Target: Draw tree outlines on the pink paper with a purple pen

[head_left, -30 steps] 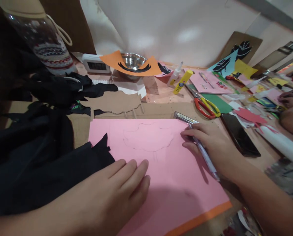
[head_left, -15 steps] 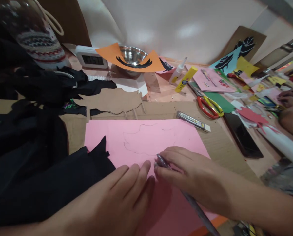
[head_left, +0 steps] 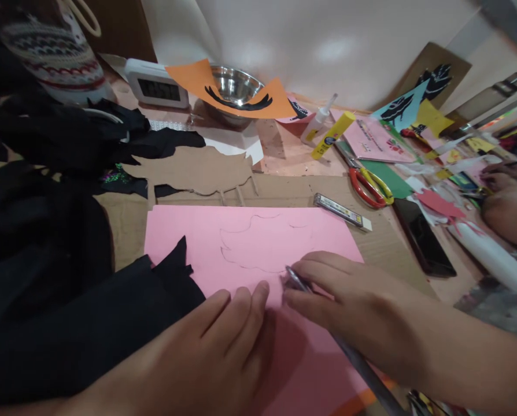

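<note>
Pink paper (head_left: pixel 189 222) lay beneath both hands, its far part reaching beyond their fingertips and bearing a drawn outline (head_left: pixel 258 242). The left hand (head_left: pixel 215 344) rested on it near the middle, palm down, fingers slightly bent and close together, grasping nothing. Just to its right, the right hand (head_left: pixel 347 303) was curled around a pen (head_left: pixel 358 362), whose tip stood at the near edge of the outline; whether it touched the paper could not be told. A black sheet (head_left: pixel 98 312) overlapped the paper's left side, beside the left hand. A cardboard cutout (head_left: pixel 198 167) lay beyond the far edge.
</note>
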Demonstrator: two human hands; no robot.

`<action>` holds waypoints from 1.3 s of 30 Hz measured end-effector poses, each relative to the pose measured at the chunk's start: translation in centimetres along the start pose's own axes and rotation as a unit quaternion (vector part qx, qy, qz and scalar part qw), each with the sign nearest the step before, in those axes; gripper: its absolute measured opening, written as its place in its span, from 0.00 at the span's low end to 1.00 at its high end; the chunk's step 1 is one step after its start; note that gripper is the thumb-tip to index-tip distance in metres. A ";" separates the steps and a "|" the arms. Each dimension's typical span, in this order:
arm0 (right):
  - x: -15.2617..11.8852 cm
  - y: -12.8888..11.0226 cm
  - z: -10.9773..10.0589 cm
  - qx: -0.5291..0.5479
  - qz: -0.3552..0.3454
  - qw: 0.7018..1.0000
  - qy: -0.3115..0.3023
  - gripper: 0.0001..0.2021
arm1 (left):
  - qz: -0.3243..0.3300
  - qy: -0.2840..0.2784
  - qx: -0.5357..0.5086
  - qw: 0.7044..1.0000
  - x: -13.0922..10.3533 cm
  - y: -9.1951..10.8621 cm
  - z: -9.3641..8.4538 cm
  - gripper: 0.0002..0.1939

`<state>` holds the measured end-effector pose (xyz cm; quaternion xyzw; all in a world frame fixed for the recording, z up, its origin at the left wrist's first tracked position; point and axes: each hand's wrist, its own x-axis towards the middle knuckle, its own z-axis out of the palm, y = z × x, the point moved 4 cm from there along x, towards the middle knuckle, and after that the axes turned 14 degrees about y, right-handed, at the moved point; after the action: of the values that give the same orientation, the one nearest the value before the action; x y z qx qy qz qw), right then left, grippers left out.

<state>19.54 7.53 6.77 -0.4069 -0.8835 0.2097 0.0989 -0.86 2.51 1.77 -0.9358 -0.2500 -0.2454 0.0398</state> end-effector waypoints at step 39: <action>1.3 -0.1 -0.9 -0.067 -0.110 0.992 -0.016 0.13 | 0.002 0.025 0.009 1.000 0.4 0.4 0.0 0.23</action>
<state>18.95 8.76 7.61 -0.3096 -0.9365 0.1443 0.0799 -0.39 2.38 1.94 -0.9294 -0.2492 -0.2667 0.0554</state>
